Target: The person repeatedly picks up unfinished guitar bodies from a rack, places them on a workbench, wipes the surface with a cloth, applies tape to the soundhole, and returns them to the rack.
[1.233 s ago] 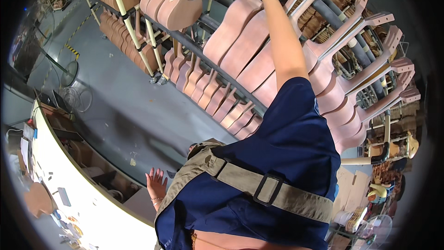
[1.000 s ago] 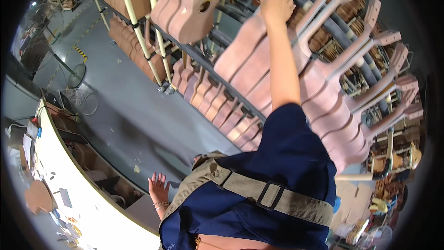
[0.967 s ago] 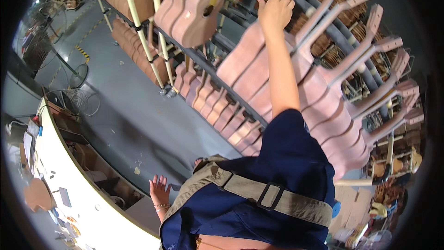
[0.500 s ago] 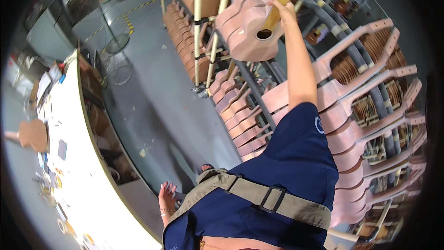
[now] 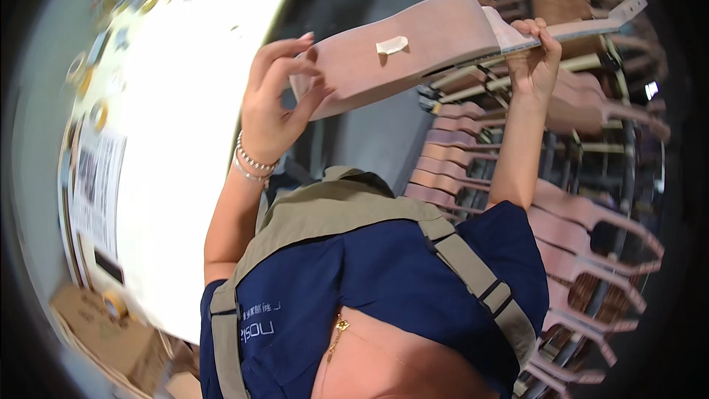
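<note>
An unfinished pinkish ukulele point(image 5: 436, 33) is held up in front of me, side toward me, with its neck pointing right. My right hand point(image 5: 533, 52) wraps round the neck close to the body. A small piece of whitish tape point(image 5: 392, 46) sticks to the ukulele's side. At the body's rounded tail end, my left hand point(image 5: 277, 92) has its fingers curved and spread; I cannot tell whether they touch the wood. The sound hole does not show from this angle.
A long white worktable point(image 5: 185, 103) runs along my left, with tape rolls point(image 5: 100, 113), a printed sheet point(image 5: 100, 185) and a dark phone-like slab point(image 5: 109, 267) on it. A cardboard box point(image 5: 103, 332) stands at its near end. Racks of unfinished ukuleles point(image 5: 565, 214) fill my right side.
The ukulele has come away from the rack area toward the table and turned from face-on to side-on. My left hand has risen from beside my body to its tail end. My view has turned.
</note>
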